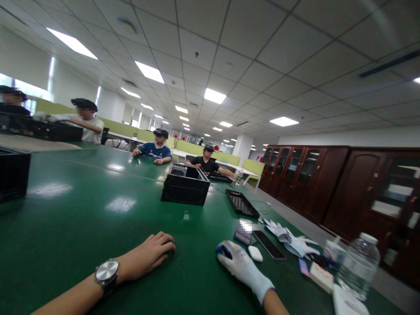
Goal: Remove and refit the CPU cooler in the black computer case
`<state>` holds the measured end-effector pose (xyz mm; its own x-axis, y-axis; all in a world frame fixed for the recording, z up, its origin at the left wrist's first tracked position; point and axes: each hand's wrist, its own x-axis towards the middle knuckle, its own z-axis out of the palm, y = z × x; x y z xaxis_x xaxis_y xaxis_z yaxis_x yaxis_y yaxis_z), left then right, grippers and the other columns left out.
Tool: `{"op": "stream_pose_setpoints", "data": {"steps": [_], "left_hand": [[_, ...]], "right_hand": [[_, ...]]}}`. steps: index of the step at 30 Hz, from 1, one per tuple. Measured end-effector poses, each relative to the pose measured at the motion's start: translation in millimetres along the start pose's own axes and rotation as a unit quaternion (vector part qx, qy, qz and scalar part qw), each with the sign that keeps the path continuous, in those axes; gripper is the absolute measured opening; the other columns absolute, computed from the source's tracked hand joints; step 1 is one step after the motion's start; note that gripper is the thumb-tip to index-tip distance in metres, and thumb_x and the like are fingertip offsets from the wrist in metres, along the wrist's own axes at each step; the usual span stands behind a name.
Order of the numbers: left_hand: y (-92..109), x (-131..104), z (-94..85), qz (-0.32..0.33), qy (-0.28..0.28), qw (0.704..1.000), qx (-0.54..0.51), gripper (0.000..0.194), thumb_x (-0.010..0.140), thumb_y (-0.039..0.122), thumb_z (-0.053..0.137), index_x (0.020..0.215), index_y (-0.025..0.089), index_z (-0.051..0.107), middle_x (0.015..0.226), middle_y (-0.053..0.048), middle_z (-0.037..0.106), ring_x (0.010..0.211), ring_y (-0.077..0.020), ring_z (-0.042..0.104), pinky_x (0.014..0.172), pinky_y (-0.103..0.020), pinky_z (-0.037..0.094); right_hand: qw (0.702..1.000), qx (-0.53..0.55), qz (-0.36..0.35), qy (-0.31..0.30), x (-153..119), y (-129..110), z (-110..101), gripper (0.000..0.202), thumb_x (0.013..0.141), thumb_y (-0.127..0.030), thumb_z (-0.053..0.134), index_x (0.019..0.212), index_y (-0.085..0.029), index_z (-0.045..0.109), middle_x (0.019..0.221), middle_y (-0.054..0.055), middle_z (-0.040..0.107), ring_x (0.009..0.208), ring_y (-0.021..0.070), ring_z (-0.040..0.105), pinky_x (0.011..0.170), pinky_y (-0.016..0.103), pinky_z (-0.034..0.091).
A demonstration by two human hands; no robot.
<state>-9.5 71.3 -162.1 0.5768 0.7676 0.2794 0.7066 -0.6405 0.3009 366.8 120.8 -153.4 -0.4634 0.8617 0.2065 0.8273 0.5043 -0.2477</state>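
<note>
My left hand [146, 256], bare and with a round silver watch [106, 272] at the wrist, rests on the green tabletop [82, 227]. Its fingers are loosely bent and nothing shows in them. On the right, my right hand [236, 258] wears a white glove with blue on the fingers. It also leans on the table, loosely curled, with a gap at the thumb and no object visible in it. Nearest to it are a small white rounded case [255, 253], a dark phone [269, 245] and a small upright card-like item [243, 232].
Ahead stand a black computer case [185, 191] and a black tray-like panel [242, 203]. Another dark case [13, 175] is at left. To my right lie white gloves [292, 239], a small box [321, 276] and a water bottle [359, 266]. Several people sit around the table.
</note>
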Motion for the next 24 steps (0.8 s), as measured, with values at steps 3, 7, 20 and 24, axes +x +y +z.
{"op": "stream_pose_setpoints", "data": {"steps": [3,7,20,24], "left_hand": [[0.3,0.1,-0.4,0.003,0.005,1.000,-0.001,0.034,0.102,0.016,0.049,0.129,0.031,0.063,0.142,-0.007,0.060,0.128,-0.0314,0.057,0.110,-0.052,0.046],[0.0,0.8,0.3,0.000,-0.004,1.000,0.006,0.034,0.102,0.015,0.048,0.129,0.031,0.063,0.143,-0.007,0.059,0.129,-0.0315,0.056,0.111,-0.053,0.046],[-1.1,0.1,0.6,0.010,0.002,1.000,0.000,0.034,0.102,0.015,0.047,0.128,0.029,0.063,0.142,-0.008,0.059,0.128,-0.0307,0.055,0.110,-0.051,0.045],[-3.4,0.0,2.9,0.016,0.010,1.000,-0.003,0.033,0.102,0.016,0.047,0.128,0.030,0.063,0.142,-0.007,0.060,0.127,-0.0301,0.056,0.110,-0.049,0.045]], "right_hand": [[1.000,-0.001,-0.006,-0.001,-0.6,-0.7,-0.8,0.034,0.100,-0.045,0.054,0.125,-0.030,0.072,0.128,0.006,0.072,0.119,0.0278,0.065,0.107,0.036,0.049],[0.999,-0.015,-0.028,0.006,-0.2,4.8,3.6,0.033,0.100,-0.045,0.055,0.123,-0.031,0.074,0.133,0.006,0.071,0.123,0.0282,0.063,0.110,0.037,0.047],[0.999,0.022,0.024,-0.016,-1.7,-8.9,-5.1,0.036,0.097,-0.044,0.057,0.126,-0.028,0.071,0.131,0.008,0.071,0.124,0.0283,0.064,0.111,0.037,0.046],[0.997,0.040,0.061,-0.033,-2.9,-20.9,-12.6,0.042,0.095,-0.044,0.058,0.130,-0.023,0.068,0.133,0.011,0.068,0.127,0.0285,0.063,0.112,0.037,0.044]]}}
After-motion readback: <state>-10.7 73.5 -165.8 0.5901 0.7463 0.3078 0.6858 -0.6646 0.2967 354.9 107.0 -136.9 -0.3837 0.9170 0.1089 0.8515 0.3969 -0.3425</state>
